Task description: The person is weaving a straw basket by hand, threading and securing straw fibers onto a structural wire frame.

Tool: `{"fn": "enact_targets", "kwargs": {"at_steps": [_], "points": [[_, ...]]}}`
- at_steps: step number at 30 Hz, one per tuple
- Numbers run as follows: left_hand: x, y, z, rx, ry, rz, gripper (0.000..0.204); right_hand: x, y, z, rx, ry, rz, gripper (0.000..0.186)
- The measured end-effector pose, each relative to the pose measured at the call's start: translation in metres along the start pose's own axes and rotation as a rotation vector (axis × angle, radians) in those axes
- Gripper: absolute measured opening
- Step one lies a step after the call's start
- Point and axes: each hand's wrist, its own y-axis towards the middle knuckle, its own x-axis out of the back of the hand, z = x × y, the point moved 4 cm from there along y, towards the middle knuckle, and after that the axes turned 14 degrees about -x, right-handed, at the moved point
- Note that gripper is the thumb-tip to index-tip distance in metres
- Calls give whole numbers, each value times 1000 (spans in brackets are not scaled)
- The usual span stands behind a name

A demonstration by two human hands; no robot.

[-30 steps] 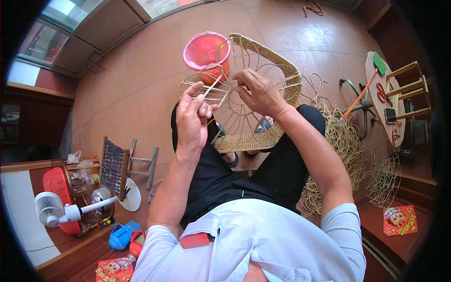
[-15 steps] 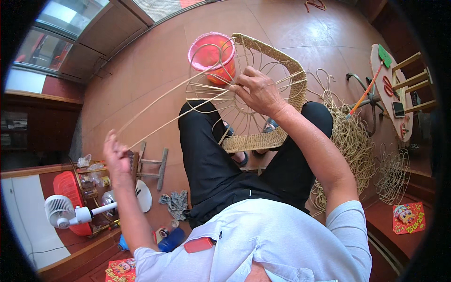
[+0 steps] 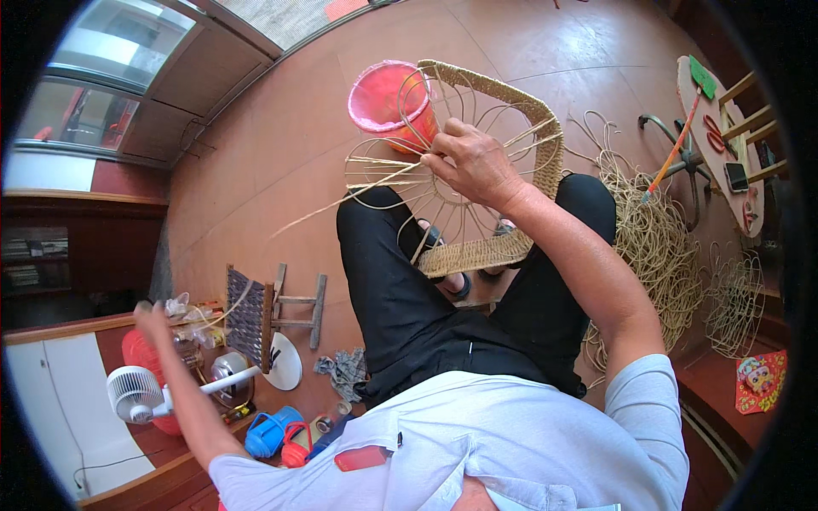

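A partly woven basket frame (image 3: pixel 477 255), with bare spokes running in toward a central ring and a braided band along its right and near sides, sits between the person's knees in black trousers (image 3: pixel 405 281). The right hand (image 3: pixel 474 162) is on the frame's left-centre spokes, its fingers pinched on a pale cord (image 3: pixel 315 214) whose free length reaches out past the frame's left edge. The left hand (image 3: pixel 152 324) is well apart from the frame, far to its lower left; it is blurred, so I cannot tell whether its fingers grip anything, though a thin pale strand (image 3: pixel 241 301) curves near it. Just beyond the frame's upper-left edge stands a pink bucket (image 3: pixel 375 92). To the frame's right lies a tangled heap of cord (image 3: pixel 654 247), and farther right is a counter (image 3: pixel 714 162) bearing red-handled scissors (image 3: pixel 714 134) and a phone (image 3: pixel 736 177). To the frame's lower left are a stool with a dark woven seat (image 3: pixel 247 313), a crumpled grey cloth (image 3: pixel 342 373) and, farther off, a white fan (image 3: pixel 135 393).
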Motion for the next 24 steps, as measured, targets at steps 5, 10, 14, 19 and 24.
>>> {"fn": "enact_targets", "kwargs": {"at_steps": [5,10,14,19,24], "points": [[-20,-206,-375,-885,-673,46,34,-4,0,-2,20,44,-1,27],[-41,-291,-499,-1217,-576,-204,31,1,-1,0,16,41,-12,29],[-51,-280,-510,-1209,-569,-278,15,1,2,-1,-45,41,18,29],[-40,-265,-522,-1184,-727,-160,9,-2,1,-4,-31,52,0,29],[-36,-239,-543,-1116,-765,-107,10,0,0,-4,-11,56,-23,26]]}}
